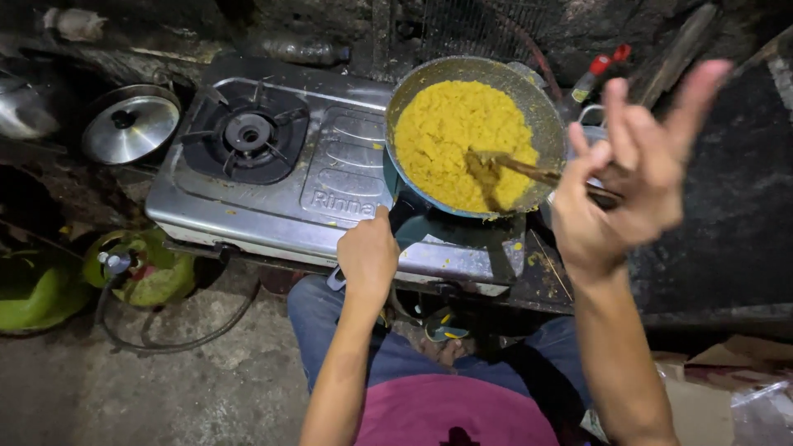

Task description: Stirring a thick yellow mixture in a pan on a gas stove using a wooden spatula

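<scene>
A teal pan (545,116) full of yellow rice (454,136) sits tilted on the right burner of a steel two-burner stove (330,177). My left hand (368,256) is closed around the pan's handle at the stove's front edge. My right hand (632,177) hovers at the pan's right rim, thumb and forefinger pinching the end of a wooden spatula (516,168) whose blade digs into the rice; the other fingers stick up.
The left burner (248,132) is bare. A steel pot lid (130,125) lies left of the stove. Green gas cylinders (149,268) with a black hose stand on the concrete floor below. Cardboard (727,372) lies at lower right. A plastic bottle (301,51) rests behind the stove.
</scene>
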